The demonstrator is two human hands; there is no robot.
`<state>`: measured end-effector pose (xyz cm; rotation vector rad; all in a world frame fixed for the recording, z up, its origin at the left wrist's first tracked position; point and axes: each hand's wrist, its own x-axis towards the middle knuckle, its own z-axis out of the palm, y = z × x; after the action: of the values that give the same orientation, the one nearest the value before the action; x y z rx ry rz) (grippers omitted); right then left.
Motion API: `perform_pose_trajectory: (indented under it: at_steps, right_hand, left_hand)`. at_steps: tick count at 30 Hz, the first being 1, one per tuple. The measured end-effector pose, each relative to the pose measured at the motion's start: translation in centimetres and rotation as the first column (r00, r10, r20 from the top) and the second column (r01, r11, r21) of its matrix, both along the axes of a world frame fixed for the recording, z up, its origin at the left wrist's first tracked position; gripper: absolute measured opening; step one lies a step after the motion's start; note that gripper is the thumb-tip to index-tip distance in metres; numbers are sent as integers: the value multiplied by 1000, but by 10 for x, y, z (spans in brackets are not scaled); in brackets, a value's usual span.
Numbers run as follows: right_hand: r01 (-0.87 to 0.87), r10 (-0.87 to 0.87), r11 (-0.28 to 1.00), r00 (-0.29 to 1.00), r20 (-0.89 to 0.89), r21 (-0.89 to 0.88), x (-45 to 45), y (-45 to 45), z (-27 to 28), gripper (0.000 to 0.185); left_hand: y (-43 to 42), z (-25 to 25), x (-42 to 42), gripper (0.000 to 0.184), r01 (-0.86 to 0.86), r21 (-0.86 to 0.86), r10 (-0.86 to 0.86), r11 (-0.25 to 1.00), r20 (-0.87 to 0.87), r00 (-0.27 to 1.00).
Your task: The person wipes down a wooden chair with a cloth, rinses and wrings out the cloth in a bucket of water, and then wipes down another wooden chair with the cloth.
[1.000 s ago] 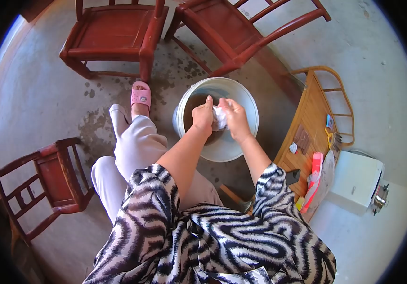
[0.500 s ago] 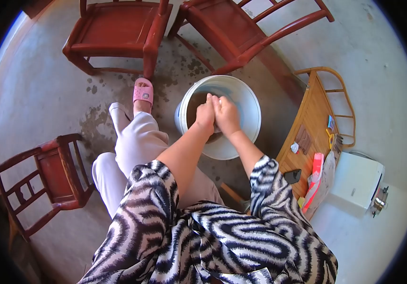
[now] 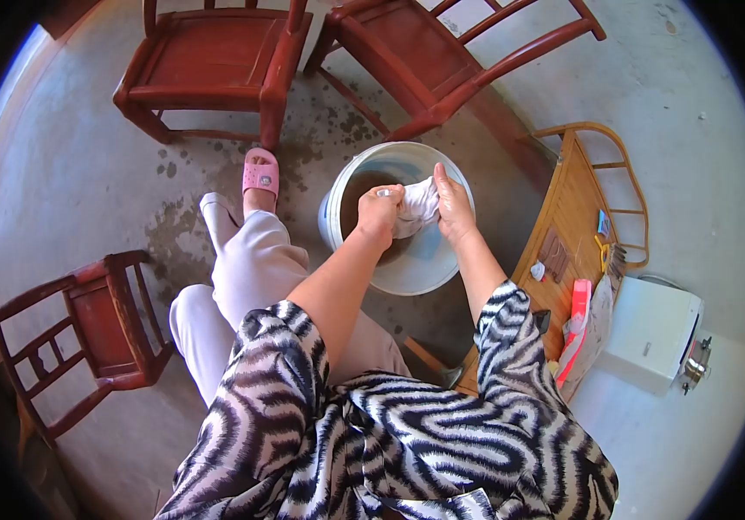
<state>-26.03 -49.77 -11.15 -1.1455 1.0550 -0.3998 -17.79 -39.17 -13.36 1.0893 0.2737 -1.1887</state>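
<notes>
A wet, crumpled white cloth (image 3: pixel 417 208) is stretched between my two hands above the white bucket (image 3: pixel 466 192). My left hand (image 3: pixel 379 212) is closed around the cloth's left end, fingers curled. On the other side, my right hand (image 3: pixel 454 206) grips its right end, with the thumb pointing up. Brownish water (image 3: pixel 357 192) shows inside the bucket, below my hands. What kind of cloth it is, I cannot make out.
Two red wooden chairs (image 3: pixel 208 65) stand beyond the bucket, and another chair (image 3: pixel 99 316) is at the left. A bamboo bench (image 3: pixel 554 208) holding small items is to the right, beside a white box (image 3: pixel 650 334). Wet patches (image 3: pixel 173 230) mark the floor near a pink slipper (image 3: pixel 260 176).
My hands were pressed together over the bucket; now they are apart, the right one moved rightward. The white cloth, mostly hidden before, is spread between them.
</notes>
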Motion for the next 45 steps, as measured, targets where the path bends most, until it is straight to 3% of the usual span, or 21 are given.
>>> perform_pose_trajectory:
  at_steps: [6, 8, 9, 10, 13, 16, 18, 20, 22, 23, 24, 27, 29, 32, 33, 34, 37, 41, 43, 44, 45]
  right_hand:
    - [-88, 76, 928, 996, -49, -362, 17, 35, 24, 37]
    - [-437, 266, 635, 898, -350, -637, 21, 59, 42, 32]
    - [-488, 327, 472, 870, -368, -735, 23, 68, 36, 29]
    - [-557, 258, 355, 830, -495, -750, 27, 66, 30, 34]
    - [-662, 102, 421, 714, -693, -620, 23, 33, -3, 46]
    - [-588, 87, 512, 761, -643, -626, 25, 47, 0, 44]
    - [-522, 175, 506, 841, -512, -686, 25, 63, 6, 41]
    - [-453, 174, 539, 884, -433, -710, 24, 70, -2, 44]
    - [-484, 187, 639, 851, -491, -597, 17, 48, -25, 49]
    - [-525, 218, 660, 818, -533, -537, 9, 29, -53, 52]
    - [-461, 242, 766, 852, -464, -447, 4, 18, -71, 53]
    - [-396, 252, 883, 853, -456, -253, 2, 3, -90, 51]
    - [-305, 206, 947, 819, -536, -103, 2, -7, -101, 48]
    - [-255, 127, 961, 744, -656, -104, -8, -13, -153, 43]
    - [-521, 78, 791, 603, -794, -319, -31, -26, -219, 36]
    - [-523, 85, 793, 602, -794, -312, -30, -25, -224, 36]
    - [-429, 152, 866, 714, -683, -257, -28, -19, -233, 32]
    - [-292, 181, 944, 850, -495, -157, -22, -3, -240, 27]
    - [-218, 160, 970, 905, -393, -107, -22, 1, -239, 24]
    - [-182, 145, 980, 927, -345, -79, -25, 5, -237, 23]
    - [-147, 126, 988, 947, -295, -52, -26, 8, -235, 22]
  left_hand:
    - [-1, 1, 6, 23, -114, 20, 116, 993, -112, 987]
    - [1, 5, 7, 29, -108, 46, 110, 993, -36, 993]
    - [1, 4, 5, 29, -109, 46, 110, 993, -36, 993]
    - [1, 1, 3, 32, -89, 20, 90, 996, -56, 994]
    - [2, -3, 1, 35, 108, -24, -108, 994, -5, 994]
    - [12, 15, -1, 34, 89, 33, -91, 996, 70, 993]
    - [6, 5, 3, 33, -43, 106, 37, 993, 61, 997]
    - [7, -16, 0, 33, -63, 60, 63, 996, 9, 998]
    - [10, 6, 6, 34, 28, 172, -37, 985, 50, 998]
    - [8, 15, 1, 33, 38, 109, -38, 993, -3, 999]
    - [8, 9, -4, 32, 112, 179, -148, 977, 197, 969]
    - [9, -6, -2, 39, 162, 298, -225, 941, 193, 955]
    - [1, -3, -2, 57, -10, 583, -231, 812, 337, 913]
    - [6, 23, 7, 70, 95, 540, -260, 836, 238, 936]
    - [5, 28, 8, 64, 87, 540, -255, 837, 244, 936]
    - [3, 26, 8, 64, 87, 547, -256, 833, 241, 936]
    - [-5, 6, 0, 54, 104, 452, -172, 886, 112, 979]
    - [-2, 19, 7, 50, 129, 449, -206, 884, 125, 971]
    - [3, 44, 15, 47, 41, 308, -20, 950, -72, 997]
    - [-7, -14, -3, 44, 20, 389, -87, 921, 154, 984]
    - [-6, -17, -3, 42, 10, 364, -49, 931, 97, 994]
